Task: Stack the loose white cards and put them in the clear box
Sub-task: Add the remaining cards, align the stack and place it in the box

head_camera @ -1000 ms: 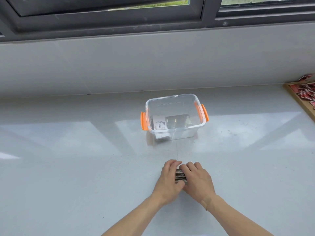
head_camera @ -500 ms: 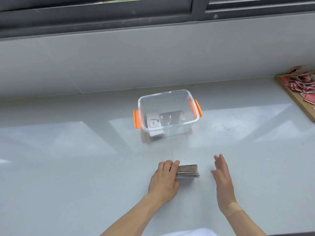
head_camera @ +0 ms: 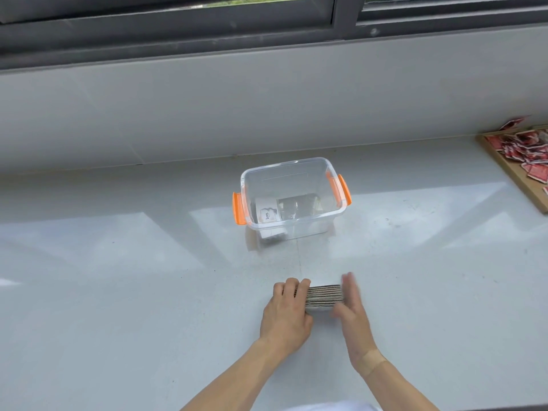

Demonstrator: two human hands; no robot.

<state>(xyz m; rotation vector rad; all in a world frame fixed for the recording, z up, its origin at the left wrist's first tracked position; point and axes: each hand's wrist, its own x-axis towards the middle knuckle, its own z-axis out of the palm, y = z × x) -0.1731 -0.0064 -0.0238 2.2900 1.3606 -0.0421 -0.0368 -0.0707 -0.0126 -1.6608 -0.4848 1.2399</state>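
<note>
A row of white cards (head_camera: 324,297) stands on edge on the pale counter, its striped edges facing up. My left hand (head_camera: 287,312) curls over the row's left end and holds it. My right hand (head_camera: 351,307) is flat and upright, fingers together, pressed against the row's right end; it is motion-blurred. The clear box (head_camera: 292,225) with orange latches sits farther back, lid off. Inside it lie a white card printed "love" (head_camera: 267,214) and a transparent item.
A wooden tray (head_camera: 517,176) strewn with red and white cards lies at the far right edge. A grey wall and a dark window frame rise behind the counter. A plaster sits on my right wrist.
My right hand, apart from the cards half a second ago, has swung left against the row's right end. The left hand stays on the left end. The row looks more compact.
</note>
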